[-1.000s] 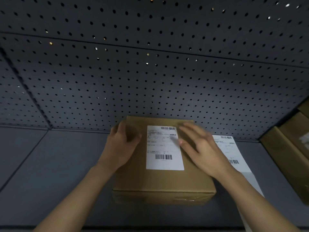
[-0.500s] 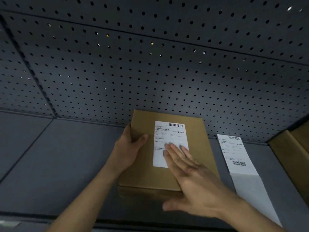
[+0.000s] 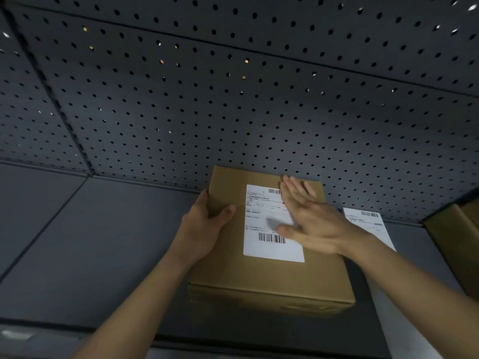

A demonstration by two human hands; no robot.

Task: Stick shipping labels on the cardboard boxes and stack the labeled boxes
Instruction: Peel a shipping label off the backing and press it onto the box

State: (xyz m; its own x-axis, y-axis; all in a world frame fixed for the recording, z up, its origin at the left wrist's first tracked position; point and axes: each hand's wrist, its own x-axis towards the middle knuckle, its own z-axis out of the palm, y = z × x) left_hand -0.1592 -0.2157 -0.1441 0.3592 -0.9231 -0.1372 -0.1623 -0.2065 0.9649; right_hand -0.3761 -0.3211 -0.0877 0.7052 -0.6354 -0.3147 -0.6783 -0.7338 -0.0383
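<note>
Head view: left hand (image 3: 204, 226) grips box (image 3: 272, 275); flat right hand (image 3: 311, 218) presses label (image 3: 269, 247).

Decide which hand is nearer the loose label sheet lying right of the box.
Right. The right hand is flat over the box, just left of the loose label sheet; the left hand grips its left edge, farther away.

Bare gray tabletop (image 3: 90, 242) lies open left of the box (image 3: 259, 275). The pegboard wall (image 3: 233, 112) closes off its far end. To the right, 1 label sheet (image 3: 368, 224) and brown cartons (image 3: 451, 242) crowd the gap.
</note>
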